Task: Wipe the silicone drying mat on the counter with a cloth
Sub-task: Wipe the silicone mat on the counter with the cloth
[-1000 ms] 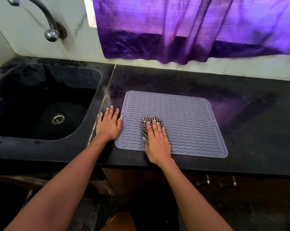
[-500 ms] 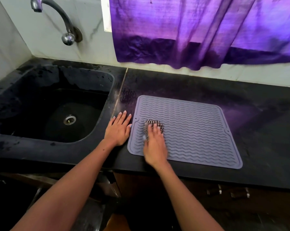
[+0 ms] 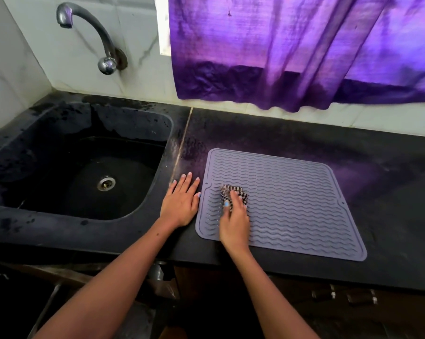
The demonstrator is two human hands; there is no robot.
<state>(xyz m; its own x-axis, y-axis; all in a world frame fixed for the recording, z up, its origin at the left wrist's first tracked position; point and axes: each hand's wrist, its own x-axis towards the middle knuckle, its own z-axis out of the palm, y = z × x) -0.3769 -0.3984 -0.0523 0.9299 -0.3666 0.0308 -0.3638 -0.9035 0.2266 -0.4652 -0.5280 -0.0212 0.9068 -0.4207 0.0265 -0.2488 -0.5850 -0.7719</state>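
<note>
A grey-lilac silicone drying mat [image 3: 289, 199] with wavy ridges lies flat on the black counter [image 3: 390, 187]. A small black-and-white checked cloth [image 3: 228, 190] sits bunched on the mat's left part. My right hand [image 3: 234, 216] presses down on the cloth, fingers over it and thumb at its left side; most of the cloth is hidden under the fingers. My left hand [image 3: 182, 200] rests flat on the counter just left of the mat, fingers straight, its thumb tip touching the mat's left edge.
A black sink [image 3: 89, 172] with a metal drain lies to the left, under a wall-mounted tap [image 3: 94, 37]. A purple curtain [image 3: 292, 50] hangs over the wall behind the counter. The counter's front edge runs just below the mat.
My view has shifted left, so the mat and hands appear further right. My right hand slid the cloth toward the mat's left edge. The left hand stays beside the mat.
</note>
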